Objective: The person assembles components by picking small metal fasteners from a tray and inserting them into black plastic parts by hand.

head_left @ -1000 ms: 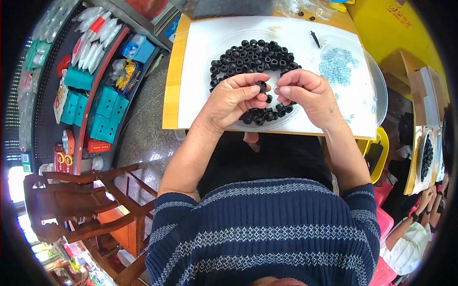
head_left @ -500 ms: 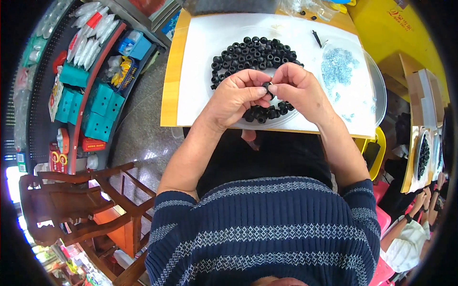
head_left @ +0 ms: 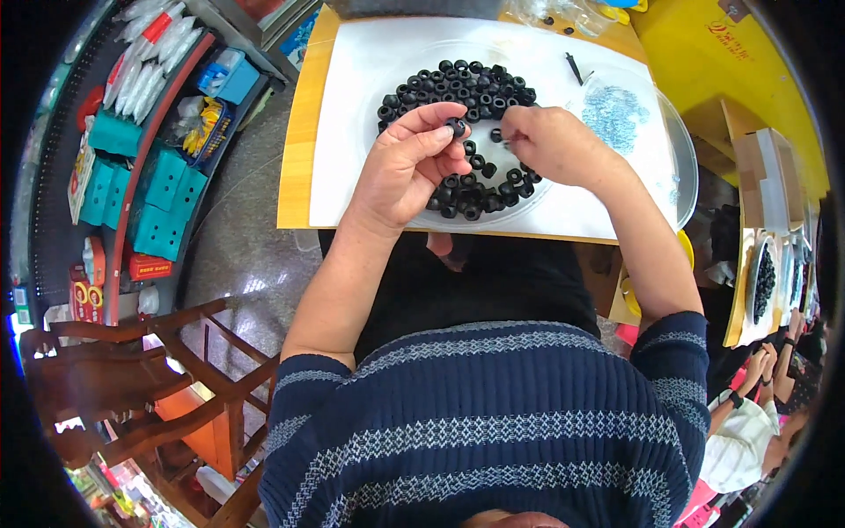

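Between the thumb and fingers of my left hand [head_left: 396, 172], a small round black part [head_left: 456, 128] with a hole is pinched. My right hand [head_left: 559, 145] has its fingers bent together over the right side of a pile of similar black ring-shaped parts [head_left: 466, 84]. What its fingertips hold, if anything, is hidden. One loose black ring [head_left: 495, 135] lies right beside those fingertips. The pile sits on a round clear plate [head_left: 506, 165] on white sheeting. Right of my right hand, small clear bluish pieces [head_left: 613, 117] lie spread on another clear plate [head_left: 692, 167].
A black pin-shaped piece [head_left: 574, 69] lies near the clear pieces. A dark box [head_left: 418, 7] stands at the table's far edge, beside plastic bags [head_left: 563, 11]. Shelves with teal boxes [head_left: 114, 136] and a wooden chair [head_left: 114, 378] are at left. Another person [head_left: 744, 449] sits at right.
My hands have parted. The left moved slightly left with the black part; the right turned over and moved to the pile. The whole view has shifted a little.
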`<move>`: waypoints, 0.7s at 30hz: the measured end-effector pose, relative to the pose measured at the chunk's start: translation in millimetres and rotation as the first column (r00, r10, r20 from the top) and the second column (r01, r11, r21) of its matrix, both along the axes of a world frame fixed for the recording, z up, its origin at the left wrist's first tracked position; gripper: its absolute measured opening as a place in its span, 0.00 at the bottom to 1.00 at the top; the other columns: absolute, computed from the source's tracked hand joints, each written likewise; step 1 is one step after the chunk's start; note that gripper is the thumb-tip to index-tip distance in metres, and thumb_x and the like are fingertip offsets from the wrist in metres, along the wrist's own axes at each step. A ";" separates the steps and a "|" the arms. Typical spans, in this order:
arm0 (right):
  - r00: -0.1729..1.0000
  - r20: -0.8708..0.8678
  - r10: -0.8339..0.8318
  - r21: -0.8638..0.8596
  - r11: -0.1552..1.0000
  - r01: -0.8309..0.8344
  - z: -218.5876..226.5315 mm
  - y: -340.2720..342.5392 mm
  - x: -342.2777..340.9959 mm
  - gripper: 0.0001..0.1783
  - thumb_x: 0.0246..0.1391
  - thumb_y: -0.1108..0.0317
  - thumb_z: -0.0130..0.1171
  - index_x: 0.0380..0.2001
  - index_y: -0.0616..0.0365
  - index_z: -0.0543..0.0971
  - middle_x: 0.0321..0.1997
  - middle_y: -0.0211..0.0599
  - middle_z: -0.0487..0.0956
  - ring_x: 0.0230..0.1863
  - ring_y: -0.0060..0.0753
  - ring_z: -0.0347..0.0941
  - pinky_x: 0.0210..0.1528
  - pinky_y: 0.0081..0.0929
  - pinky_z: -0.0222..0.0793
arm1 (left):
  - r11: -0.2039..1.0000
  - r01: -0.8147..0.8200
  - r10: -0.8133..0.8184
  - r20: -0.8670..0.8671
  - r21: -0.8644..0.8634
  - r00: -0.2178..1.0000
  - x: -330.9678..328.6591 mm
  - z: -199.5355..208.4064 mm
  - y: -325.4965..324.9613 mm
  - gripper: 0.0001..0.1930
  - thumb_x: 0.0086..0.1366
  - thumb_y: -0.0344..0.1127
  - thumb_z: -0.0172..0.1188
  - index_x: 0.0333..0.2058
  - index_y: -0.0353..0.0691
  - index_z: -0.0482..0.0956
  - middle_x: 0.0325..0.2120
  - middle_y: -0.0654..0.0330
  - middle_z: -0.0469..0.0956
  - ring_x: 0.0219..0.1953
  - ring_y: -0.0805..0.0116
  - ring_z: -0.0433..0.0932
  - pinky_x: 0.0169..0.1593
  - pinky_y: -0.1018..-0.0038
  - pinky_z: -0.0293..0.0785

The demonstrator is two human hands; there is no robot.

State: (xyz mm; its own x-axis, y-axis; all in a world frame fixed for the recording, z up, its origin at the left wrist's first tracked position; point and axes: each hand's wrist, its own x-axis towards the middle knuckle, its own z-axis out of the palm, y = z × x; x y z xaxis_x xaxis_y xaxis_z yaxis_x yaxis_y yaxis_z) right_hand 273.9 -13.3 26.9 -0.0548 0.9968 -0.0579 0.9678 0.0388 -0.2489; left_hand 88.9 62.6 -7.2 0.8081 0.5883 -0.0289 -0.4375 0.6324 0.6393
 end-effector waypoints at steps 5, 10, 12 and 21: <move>0.954 -0.257 -0.154 0.026 0.986 0.166 26.8 -2.4 19.8 0.05 0.45 0.72 0.50 0.28 0.58 0.73 0.22 0.37 0.74 0.26 0.30 0.70 0.32 0.25 0.66 | 1.000 0.001 -0.001 -0.007 -0.009 1.000 -1.3 -0.8 0.2 0.12 0.56 0.24 0.48 0.40 0.32 0.70 0.29 0.56 0.74 0.27 0.74 0.74 0.32 0.76 0.76; 0.984 0.176 -0.023 -0.202 0.978 0.059 27.7 -2.1 8.7 0.09 0.42 0.72 0.46 0.27 0.58 0.75 0.26 0.43 0.75 0.31 0.43 0.71 0.35 0.34 0.66 | 1.000 -0.001 0.001 -0.006 0.000 1.000 -1.0 0.3 -0.7 0.11 0.56 0.24 0.48 0.39 0.32 0.70 0.29 0.56 0.74 0.27 0.74 0.74 0.32 0.75 0.76; 0.995 0.104 -0.012 -0.152 0.988 0.027 15.5 0.5 4.1 0.09 0.42 0.71 0.46 0.26 0.57 0.75 0.25 0.43 0.75 0.31 0.43 0.71 0.35 0.35 0.66 | 1.000 0.001 -0.001 -0.014 0.007 1.000 -1.3 1.0 -1.3 0.11 0.56 0.24 0.48 0.40 0.32 0.69 0.29 0.56 0.74 0.27 0.74 0.74 0.32 0.75 0.76; 0.988 0.150 0.019 0.096 0.995 -0.034 -18.0 5.6 -18.2 0.08 0.37 0.73 0.51 0.27 0.58 0.74 0.29 0.39 0.75 0.35 0.39 0.72 0.36 0.31 0.68 | 1.000 0.007 -0.006 -0.051 0.012 0.999 -0.2 -2.1 -0.7 0.12 0.55 0.24 0.49 0.40 0.33 0.69 0.32 0.55 0.73 0.29 0.72 0.73 0.34 0.76 0.75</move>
State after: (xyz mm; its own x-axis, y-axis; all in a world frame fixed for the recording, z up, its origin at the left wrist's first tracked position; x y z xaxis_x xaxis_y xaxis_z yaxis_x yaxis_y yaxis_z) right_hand 255.8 -7.7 8.9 -0.0793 0.9964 0.0303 0.9920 0.0818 -0.0958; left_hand 88.7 61.8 -9.3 0.8095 0.5837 -0.0630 -0.4003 0.6273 0.6680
